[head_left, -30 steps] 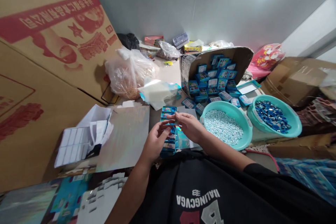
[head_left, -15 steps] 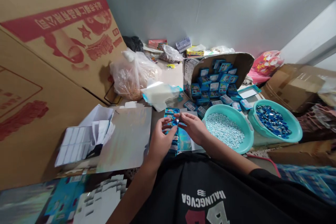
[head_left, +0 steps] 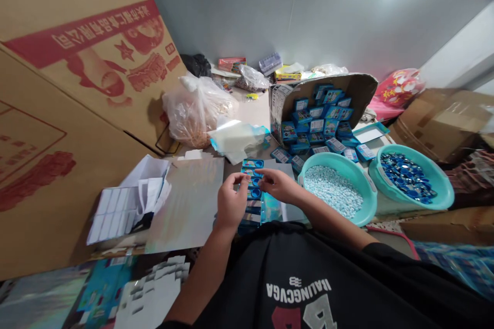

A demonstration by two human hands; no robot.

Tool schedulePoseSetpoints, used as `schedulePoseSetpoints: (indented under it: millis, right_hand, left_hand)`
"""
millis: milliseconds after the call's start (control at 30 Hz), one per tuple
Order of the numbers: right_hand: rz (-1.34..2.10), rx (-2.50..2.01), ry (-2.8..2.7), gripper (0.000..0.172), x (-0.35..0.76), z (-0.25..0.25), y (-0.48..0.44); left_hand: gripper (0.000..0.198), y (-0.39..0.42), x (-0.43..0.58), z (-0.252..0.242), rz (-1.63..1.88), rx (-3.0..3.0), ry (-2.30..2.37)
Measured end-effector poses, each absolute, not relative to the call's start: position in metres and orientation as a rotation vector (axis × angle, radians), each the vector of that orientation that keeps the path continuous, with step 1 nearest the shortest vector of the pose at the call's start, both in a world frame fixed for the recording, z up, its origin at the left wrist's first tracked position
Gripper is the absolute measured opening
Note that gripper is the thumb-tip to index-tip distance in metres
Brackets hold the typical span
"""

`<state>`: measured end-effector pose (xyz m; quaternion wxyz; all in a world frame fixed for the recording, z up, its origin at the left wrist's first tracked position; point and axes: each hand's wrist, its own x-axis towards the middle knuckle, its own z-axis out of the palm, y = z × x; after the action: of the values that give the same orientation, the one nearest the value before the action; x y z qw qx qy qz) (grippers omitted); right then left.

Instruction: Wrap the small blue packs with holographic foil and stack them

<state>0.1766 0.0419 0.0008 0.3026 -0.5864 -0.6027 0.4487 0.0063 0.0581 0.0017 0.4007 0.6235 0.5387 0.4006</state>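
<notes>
A column of blue printed cards [head_left: 251, 181] lies in front of me, with round blue pieces showing on their right side. My left hand [head_left: 233, 199] is at the left edge of this column, thumb and fingertips pinched together; whatever they may hold is too small to make out. From the right, my right hand [head_left: 281, 186] reaches over the cards. Its index finger stretches onto a card near a round piece, the other fingers are bent, and I see nothing held. Close to my right forearm stands a turquoise basin [head_left: 371, 196] of small pale-blue tablets [head_left: 334, 191].
A second basin [head_left: 443, 193] holds shiny blue pieces [head_left: 409, 177]. Behind, a tipped carton [head_left: 363, 87] is filled with small blue boxes [head_left: 317, 126]. Silvery sheets [head_left: 185, 200] and a tied plastic bag [head_left: 198, 108] lie left. A tall cardboard box [head_left: 96, 128] walls the left side.
My hands have moved apart slightly; the small white and blue item between their fingertips no longer shows. The left fingers have closed into a pinch, and the right index finger now points onto the cards.
</notes>
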Motion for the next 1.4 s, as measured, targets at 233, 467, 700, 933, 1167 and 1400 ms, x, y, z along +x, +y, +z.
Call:
schedulePoseSetpoints:
  millis: [233,467,700,933,1167,1400]
  right_hand:
    - [1.187,-1.446,-1.558,0.036,0.189,-0.005,0.031]
    - [1.159,-1.309,-1.768,0.047,0.178,0.0,0.028]
    - [1.191,-1.453,-1.672,0.031,0.18,-0.01,0.033]
    - [1.127,-1.475,-1.587,0.031,0.187,-0.017,0.025]
    - [1.215,-1.712,-1.533,0.038,0.182,-0.044,0.027]
    - [1.319,-1.777,-1.488,0.032,0.179,-0.055,0.026]
  left_hand:
    - [0.04,0.058,0.004,-0.008,0.906,1.62,1.238]
    - [0.02,0.05,0.005,-0.014,0.878,1.685,1.201]
    - [0.023,0.043,0.005,-0.015,1.028,1.468,1.313]
    - [0.033,0.051,-0.001,-0.025,0.945,1.316,1.295]
    - [0.027,0.055,0.003,-0.036,0.79,1.635,1.516]
    - [0.014,0.054,0.007,-0.04,0.77,2.04,1.529]
